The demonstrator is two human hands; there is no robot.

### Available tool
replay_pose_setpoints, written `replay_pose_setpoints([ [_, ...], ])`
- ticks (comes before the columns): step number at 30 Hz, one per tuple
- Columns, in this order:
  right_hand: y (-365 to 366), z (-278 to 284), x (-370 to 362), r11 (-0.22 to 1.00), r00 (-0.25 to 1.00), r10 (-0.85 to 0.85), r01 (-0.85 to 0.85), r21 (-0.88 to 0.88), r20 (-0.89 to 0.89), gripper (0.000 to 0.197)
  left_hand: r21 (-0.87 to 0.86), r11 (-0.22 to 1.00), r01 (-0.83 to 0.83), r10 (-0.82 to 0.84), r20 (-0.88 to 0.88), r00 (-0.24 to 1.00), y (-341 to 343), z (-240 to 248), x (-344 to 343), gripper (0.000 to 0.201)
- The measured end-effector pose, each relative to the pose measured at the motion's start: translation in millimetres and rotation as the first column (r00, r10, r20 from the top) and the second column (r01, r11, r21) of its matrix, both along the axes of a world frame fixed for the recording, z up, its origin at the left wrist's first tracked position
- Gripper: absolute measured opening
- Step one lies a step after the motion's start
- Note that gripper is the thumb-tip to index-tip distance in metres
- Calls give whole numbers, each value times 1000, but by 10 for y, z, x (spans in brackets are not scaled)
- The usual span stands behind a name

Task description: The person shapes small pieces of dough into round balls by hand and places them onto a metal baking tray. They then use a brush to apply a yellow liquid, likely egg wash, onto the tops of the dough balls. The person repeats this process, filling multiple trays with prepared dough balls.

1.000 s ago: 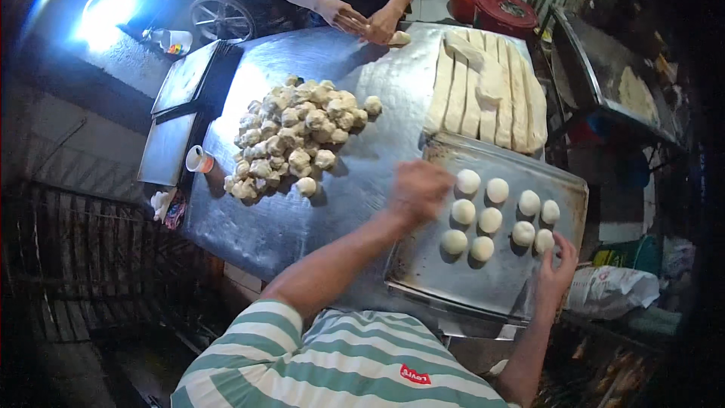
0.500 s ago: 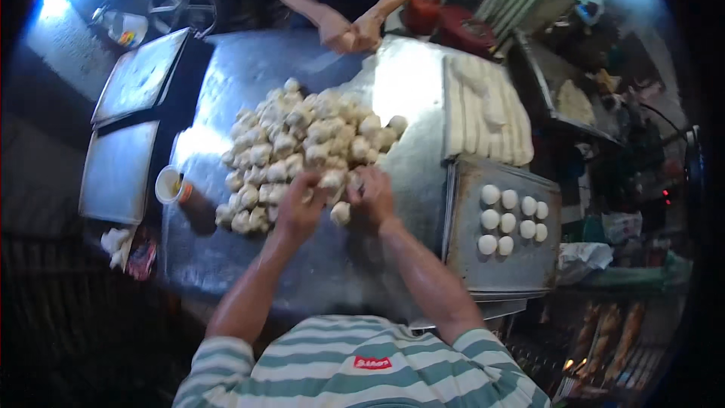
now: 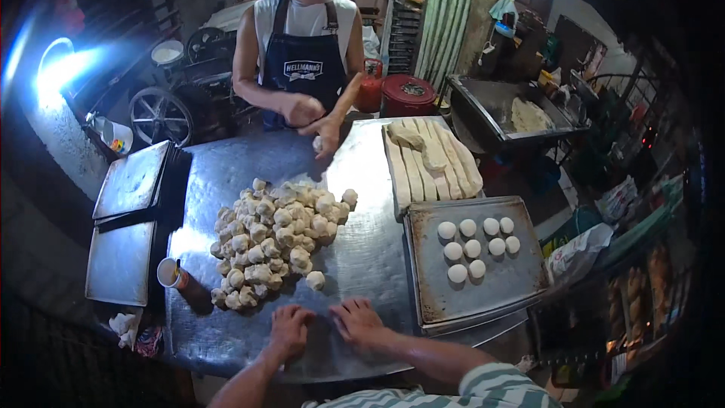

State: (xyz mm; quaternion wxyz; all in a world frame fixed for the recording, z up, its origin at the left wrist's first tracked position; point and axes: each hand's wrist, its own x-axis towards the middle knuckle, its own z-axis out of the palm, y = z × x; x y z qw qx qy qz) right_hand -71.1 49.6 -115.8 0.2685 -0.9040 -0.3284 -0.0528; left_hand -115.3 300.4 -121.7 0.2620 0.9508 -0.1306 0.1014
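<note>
My left hand (image 3: 289, 329) rests palm down on the metal table near its front edge, fingers curled inward. Beside it, a little apart, my right hand (image 3: 357, 322) is cupped low on the tabletop. Whatever lies beneath either palm is hidden. Just beyond my hands is a large heap of pale dough pieces (image 3: 272, 234), with one loose dough piece (image 3: 315, 280) at its near right side. On the right, a metal baking tray (image 3: 483, 295) carries several smooth round dough balls (image 3: 473, 248) in rows.
Long dough strips (image 3: 423, 174) lie behind the tray. A cup (image 3: 171, 273) stands left of the heap, by stacked dark trays (image 3: 121, 264). Across the table, a person in a dark apron (image 3: 306, 68) works with a small dough piece. A dough-filled metal trough (image 3: 498, 106) stands far right.
Both my hands have left the heap and come down nearer the table's front edge. The view has tilted up. The person opposite has moved their hands apart.
</note>
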Motion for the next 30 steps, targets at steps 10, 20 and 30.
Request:
replay_pose_setpoints([
  [10, -379, -238, -573, 983, 984, -169, 173, 60, -57, 33, 26, 996, -86, 83, 94, 992, 200, -78, -744, 35],
  [20, -540, -319, 164, 963, 970, -234, 223, 149, 65, 31, -101, 982, -159, 167, 75, 983, 602, -314, 108, 36],
  [30, -140, -220, 349, 994, 993, -105, 104, 12, 54, 33, 69, 994, 85, -96, 189, 977, 246, -49, 184, 22],
])
